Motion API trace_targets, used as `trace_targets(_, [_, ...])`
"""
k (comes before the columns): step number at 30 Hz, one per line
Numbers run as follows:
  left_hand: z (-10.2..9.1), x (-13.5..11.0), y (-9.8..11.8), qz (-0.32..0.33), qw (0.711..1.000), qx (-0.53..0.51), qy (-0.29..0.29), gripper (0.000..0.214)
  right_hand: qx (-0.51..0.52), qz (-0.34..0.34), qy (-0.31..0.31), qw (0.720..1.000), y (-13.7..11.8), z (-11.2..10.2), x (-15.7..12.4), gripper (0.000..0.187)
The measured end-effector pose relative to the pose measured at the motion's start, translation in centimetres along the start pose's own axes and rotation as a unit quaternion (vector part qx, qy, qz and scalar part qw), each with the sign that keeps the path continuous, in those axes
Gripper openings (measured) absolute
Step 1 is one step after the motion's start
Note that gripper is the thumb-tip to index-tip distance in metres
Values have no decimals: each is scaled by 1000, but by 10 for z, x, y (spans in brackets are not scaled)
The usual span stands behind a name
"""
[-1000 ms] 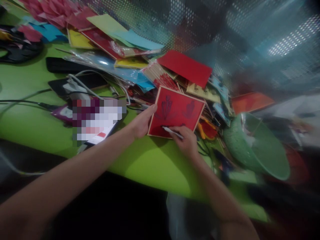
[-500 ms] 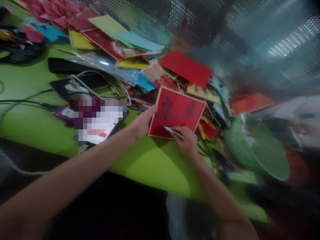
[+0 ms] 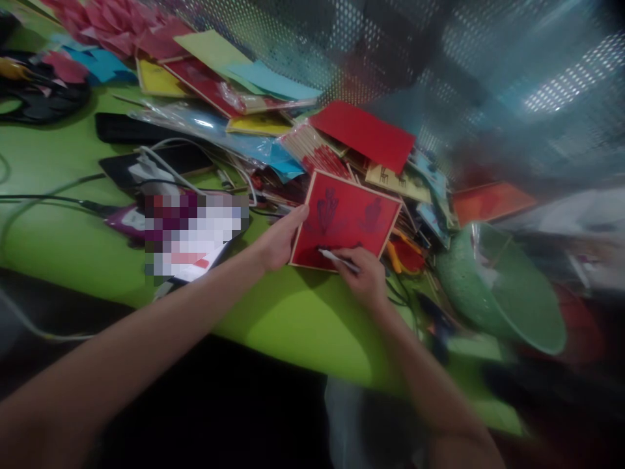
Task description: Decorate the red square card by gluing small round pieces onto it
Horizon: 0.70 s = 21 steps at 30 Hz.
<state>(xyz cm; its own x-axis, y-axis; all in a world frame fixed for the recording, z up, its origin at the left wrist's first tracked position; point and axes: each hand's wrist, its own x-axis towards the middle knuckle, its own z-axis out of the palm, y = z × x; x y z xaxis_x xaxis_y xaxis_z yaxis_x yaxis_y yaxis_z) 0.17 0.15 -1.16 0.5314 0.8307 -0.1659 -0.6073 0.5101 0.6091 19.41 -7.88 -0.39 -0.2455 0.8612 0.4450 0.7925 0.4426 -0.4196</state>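
Observation:
A square red panel (image 3: 349, 215) with a light wooden border is tilted above the green table, and dark drawn figures show on its upper half. My left hand (image 3: 280, 242) grips its left edge, thumb on the front and the other fingers hidden behind. In my right hand (image 3: 365, 273) is a marker pen (image 3: 340, 259) with a pale barrel, pinched in the fingers. Its dark tip rests on the lower left part of the red surface, or very close to it.
Behind the panel lie a red sheet (image 3: 364, 133), bundled sticks (image 3: 317, 148) and coloured papers. A green bowl (image 3: 502, 286) tilts at the right. Orange-handled pliers (image 3: 398, 253) lie beside the panel. To the left are a lit phone (image 3: 205, 241), cables and a black tape dispenser-like object (image 3: 46, 91).
Almost nothing differs. My right hand and the marker pen have shifted very slightly, while the panel and my left hand hold their place.

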Motion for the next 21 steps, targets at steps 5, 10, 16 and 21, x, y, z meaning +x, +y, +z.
trace_targets(5, [1,-1,0,1,1000,-13,-1,46,-8,-1,-4,1000,1,1,-1,16])
trace_targets(10, [3,-1,2,-3,1000,-1,1,47,-12,-7,-6,1000,2,0,-2,14])
trace_targets(16, [3,-1,1,3,1000,7,0,45,-7,-3,-4,1000,-1,-1,-1,15])
trace_targets(21, [4,-1,1,3,1000,-2,3,44,-4,-5,-2,1000,0,0,-1,14])
